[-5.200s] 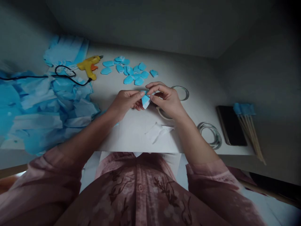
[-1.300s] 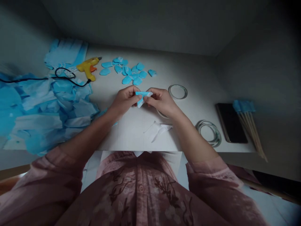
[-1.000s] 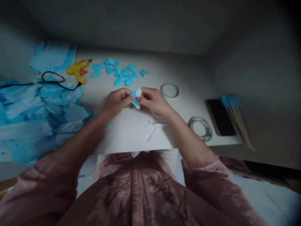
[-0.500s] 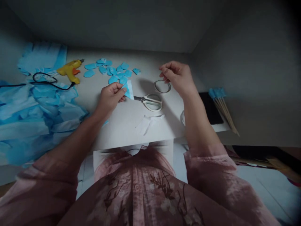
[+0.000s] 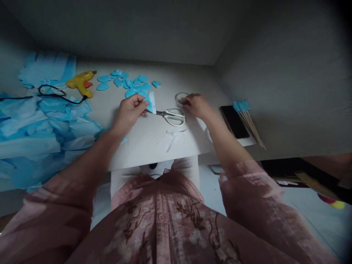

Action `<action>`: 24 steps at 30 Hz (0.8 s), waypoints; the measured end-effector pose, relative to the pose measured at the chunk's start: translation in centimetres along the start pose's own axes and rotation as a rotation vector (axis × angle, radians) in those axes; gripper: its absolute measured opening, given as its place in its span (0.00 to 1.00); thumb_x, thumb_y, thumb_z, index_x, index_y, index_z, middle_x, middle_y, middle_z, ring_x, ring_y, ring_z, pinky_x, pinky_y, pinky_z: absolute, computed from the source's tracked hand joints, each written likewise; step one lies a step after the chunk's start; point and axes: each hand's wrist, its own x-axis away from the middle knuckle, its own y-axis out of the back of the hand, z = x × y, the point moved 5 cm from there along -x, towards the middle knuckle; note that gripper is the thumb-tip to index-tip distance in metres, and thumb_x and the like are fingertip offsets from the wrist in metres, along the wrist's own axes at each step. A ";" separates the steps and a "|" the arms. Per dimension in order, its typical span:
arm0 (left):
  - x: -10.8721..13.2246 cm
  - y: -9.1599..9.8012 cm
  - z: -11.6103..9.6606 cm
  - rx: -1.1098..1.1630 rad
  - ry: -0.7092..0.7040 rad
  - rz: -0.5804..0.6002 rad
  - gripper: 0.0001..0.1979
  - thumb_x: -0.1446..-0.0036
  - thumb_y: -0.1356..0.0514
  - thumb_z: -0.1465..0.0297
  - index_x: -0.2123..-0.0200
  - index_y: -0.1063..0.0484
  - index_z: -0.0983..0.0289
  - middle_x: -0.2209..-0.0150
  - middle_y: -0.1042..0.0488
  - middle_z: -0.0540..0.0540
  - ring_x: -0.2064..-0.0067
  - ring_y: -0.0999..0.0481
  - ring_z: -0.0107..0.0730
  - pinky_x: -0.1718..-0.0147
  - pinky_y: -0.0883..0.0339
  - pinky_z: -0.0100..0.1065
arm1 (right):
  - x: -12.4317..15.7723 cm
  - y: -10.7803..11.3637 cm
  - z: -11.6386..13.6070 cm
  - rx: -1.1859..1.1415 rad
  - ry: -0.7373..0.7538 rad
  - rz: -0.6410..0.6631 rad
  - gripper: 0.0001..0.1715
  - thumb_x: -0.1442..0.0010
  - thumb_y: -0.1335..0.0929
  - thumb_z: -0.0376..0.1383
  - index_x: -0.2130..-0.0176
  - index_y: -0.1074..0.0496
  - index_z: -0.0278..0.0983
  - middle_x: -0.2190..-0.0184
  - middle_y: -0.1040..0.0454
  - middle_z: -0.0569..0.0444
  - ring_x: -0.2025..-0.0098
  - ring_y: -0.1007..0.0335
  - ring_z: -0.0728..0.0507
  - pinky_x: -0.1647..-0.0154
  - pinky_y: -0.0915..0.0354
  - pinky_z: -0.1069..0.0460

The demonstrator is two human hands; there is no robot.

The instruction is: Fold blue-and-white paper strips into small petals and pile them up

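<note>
My left hand [image 5: 133, 110] pinches a folded blue-and-white fabric piece [image 5: 151, 102] between thumb and fingers. Just below that piece lie white-handled scissors [image 5: 175, 118], their blades partly covered by the fabric and my hand. My right hand [image 5: 196, 105] is closed at the right side of a thin pale ring [image 5: 178, 94], which looks like a narrow roll of tape; the fingertips hide part of its rim. A thin white scrap [image 5: 173, 138] rests on the table in front of the scissors. Several small blue cut pieces [image 5: 129, 83] lie beyond my left hand.
A yellow glue gun [image 5: 81, 82] with a black cord sits at the left, beside a big heap of blue-and-white fabric [image 5: 41, 135]. To the right are a black phone [image 5: 234, 121] and blue-tipped sticks [image 5: 249, 119]. Walls rise behind and to the right of the table [image 5: 143, 150].
My right hand has come down from above the table onto the ring, which has shifted slightly left. My left hand keeps its pinch on the fabric. The view has turned a little right.
</note>
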 end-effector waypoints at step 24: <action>1.5 0.8 -2.8 0.153 0.006 0.188 0.09 0.57 0.27 0.68 0.76 0.25 0.59 0.76 0.26 0.47 0.74 0.28 0.24 0.73 0.34 0.29 | 4.6 -0.1 6.2 0.001 0.201 0.122 0.21 0.33 0.36 0.32 0.43 0.25 0.38 0.52 0.19 0.43 0.53 0.25 0.38 0.57 0.35 0.48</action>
